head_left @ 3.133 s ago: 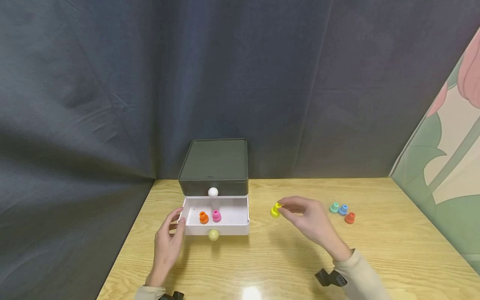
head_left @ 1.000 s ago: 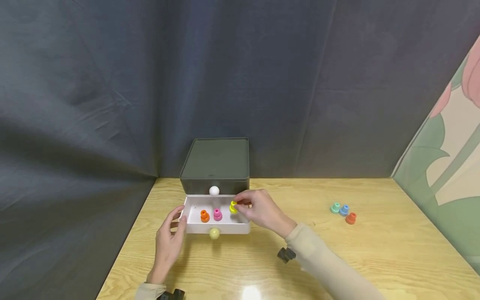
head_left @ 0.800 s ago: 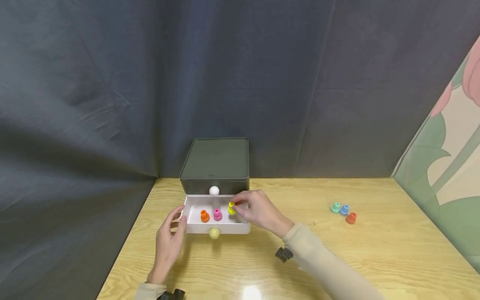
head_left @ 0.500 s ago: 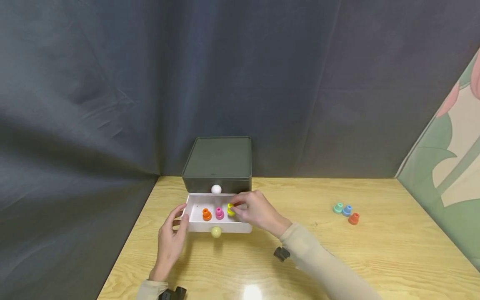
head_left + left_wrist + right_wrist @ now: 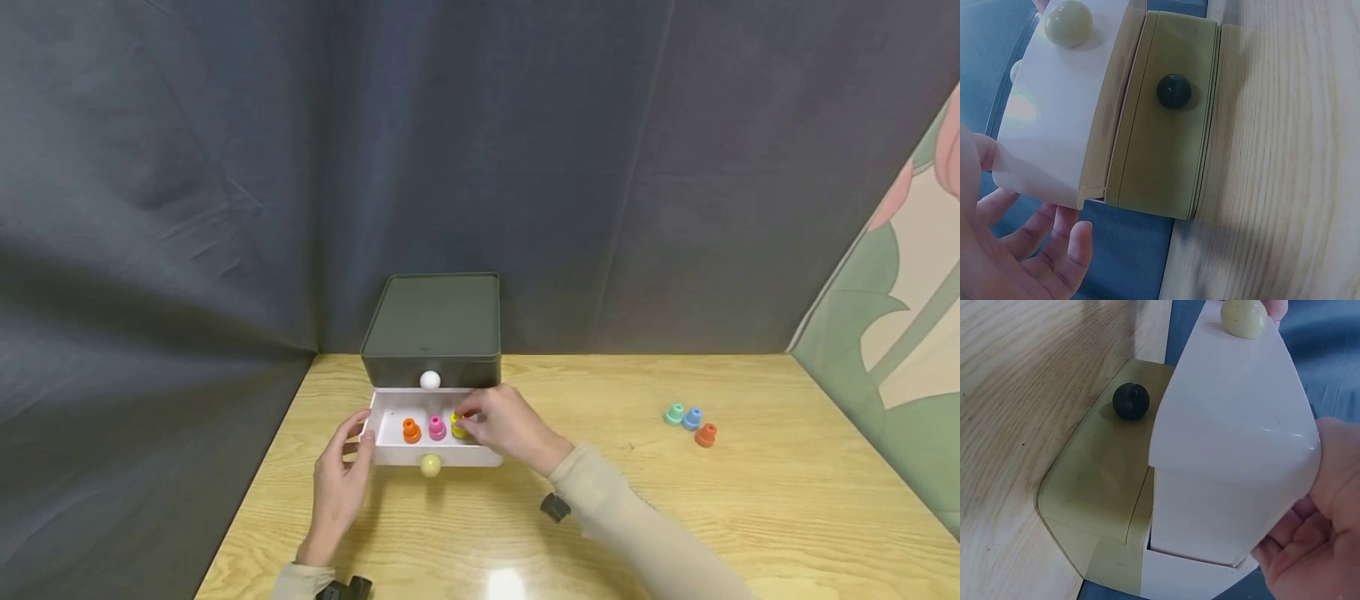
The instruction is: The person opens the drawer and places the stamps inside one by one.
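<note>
Nearest, the left hand (image 5: 339,487) is lying on the wooden table (image 5: 750,517) with relaxed, nearly straight fingers touching the left corner of the open white drawer (image 5: 397,455), while a pale knob (image 5: 430,466) is showing on the drawer's near face. Inside the drawer, the right hand (image 5: 504,429) is pinching a yellow peg (image 5: 457,426) just right of a pink peg (image 5: 437,428) and an orange peg (image 5: 410,430), the 3 standing in a row. Farther right, 3 more pegs (image 5: 691,422) are sitting on the table well apart from the drawer, and at the far edge the dark-topped box (image 5: 432,321) is standing against the curtain (image 5: 225,167).
</note>
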Motion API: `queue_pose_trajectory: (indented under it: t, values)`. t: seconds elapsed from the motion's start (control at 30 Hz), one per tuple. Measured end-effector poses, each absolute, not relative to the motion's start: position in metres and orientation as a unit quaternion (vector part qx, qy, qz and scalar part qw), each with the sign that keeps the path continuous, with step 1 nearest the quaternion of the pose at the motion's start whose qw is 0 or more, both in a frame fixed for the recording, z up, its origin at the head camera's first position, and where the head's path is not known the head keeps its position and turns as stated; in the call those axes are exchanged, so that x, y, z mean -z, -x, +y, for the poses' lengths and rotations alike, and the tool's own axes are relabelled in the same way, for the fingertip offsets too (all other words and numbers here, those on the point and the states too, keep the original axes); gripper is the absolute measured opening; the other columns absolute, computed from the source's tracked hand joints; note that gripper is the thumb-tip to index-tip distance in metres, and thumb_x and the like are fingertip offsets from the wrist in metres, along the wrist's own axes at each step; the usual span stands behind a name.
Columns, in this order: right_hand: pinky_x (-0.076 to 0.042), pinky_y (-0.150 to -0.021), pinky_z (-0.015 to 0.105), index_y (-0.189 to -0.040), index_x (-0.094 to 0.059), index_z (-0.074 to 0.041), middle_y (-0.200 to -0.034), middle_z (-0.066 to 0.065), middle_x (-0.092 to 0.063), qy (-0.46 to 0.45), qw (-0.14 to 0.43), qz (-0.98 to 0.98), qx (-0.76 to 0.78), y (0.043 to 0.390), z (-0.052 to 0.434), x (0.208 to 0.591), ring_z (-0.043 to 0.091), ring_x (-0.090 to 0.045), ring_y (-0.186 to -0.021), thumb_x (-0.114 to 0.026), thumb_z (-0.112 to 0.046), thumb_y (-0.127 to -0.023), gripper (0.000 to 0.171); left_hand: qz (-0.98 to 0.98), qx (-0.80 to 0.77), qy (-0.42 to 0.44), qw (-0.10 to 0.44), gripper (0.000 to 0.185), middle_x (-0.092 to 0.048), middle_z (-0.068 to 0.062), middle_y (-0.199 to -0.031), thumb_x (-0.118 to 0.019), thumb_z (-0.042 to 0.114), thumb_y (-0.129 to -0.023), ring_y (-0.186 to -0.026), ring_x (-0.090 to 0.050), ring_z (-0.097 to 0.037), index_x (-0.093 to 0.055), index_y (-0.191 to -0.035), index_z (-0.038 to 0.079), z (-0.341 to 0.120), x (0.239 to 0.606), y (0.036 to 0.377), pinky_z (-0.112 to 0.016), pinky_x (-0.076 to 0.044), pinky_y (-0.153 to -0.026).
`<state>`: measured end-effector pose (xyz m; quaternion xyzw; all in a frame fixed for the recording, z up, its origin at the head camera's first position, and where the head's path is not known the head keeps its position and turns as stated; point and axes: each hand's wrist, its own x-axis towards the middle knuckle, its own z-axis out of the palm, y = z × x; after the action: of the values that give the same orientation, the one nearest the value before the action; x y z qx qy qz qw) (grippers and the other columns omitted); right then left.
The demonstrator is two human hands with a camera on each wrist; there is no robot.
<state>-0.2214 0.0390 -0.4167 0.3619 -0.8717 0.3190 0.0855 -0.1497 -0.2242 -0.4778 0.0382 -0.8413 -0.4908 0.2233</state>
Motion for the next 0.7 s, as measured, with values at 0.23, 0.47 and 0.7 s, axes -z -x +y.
queue_pose_trajectory:
  t: [0.23, 0.47, 0.7]
  values:
    - [-0.058, -0.071, 0.019, -0.095, -0.084, -0.003, -0.091, 0.005, -0.082, -0.36, 0.075, -0.874, -0.317, 0.2214, 0.0378, 0.4165, 0.01, -0.074, -0.078, -0.084, -0.003, -0.089, 0.006, -0.842, 0.491, -0.037, 0.221, 0.035, -0.073, -0.016, -0.129, -0.059, 0.023, -0.11, -0.1, -0.066, -0.017, -0.067, -0.143, 0.016, -0.2232, 0.4776, 0.1497, -0.021, -0.055, -0.077]
    - [-0.061, -0.072, 0.022, -0.1, -0.083, -0.001, -0.096, 0.01, -0.083, -0.35, 0.053, -0.875, -0.33, 0.2189, 0.0378, 0.4169, 0.014, -0.076, -0.081, -0.083, -0.002, -0.09, 0.01, -0.841, 0.492, -0.039, 0.22, 0.035, -0.073, -0.018, -0.13, -0.058, 0.023, -0.11, -0.101, -0.068, -0.023, -0.066, -0.143, 0.015, -0.2239, 0.4788, 0.1483, -0.022, -0.056, -0.077]
    - [-0.065, -0.083, 0.04, -0.104, -0.083, -0.001, -0.103, 0.01, -0.083, -0.359, 0.091, -0.861, -0.349, 0.2152, 0.042, 0.4201, 0.023, -0.08, -0.09, -0.083, -0.006, -0.091, 0.014, -0.843, 0.487, -0.036, 0.225, 0.034, -0.073, -0.017, -0.128, -0.059, 0.022, -0.11, -0.1, -0.068, -0.021, -0.067, -0.143, 0.015, -0.2238, 0.4785, 0.1487, -0.022, -0.056, -0.077]
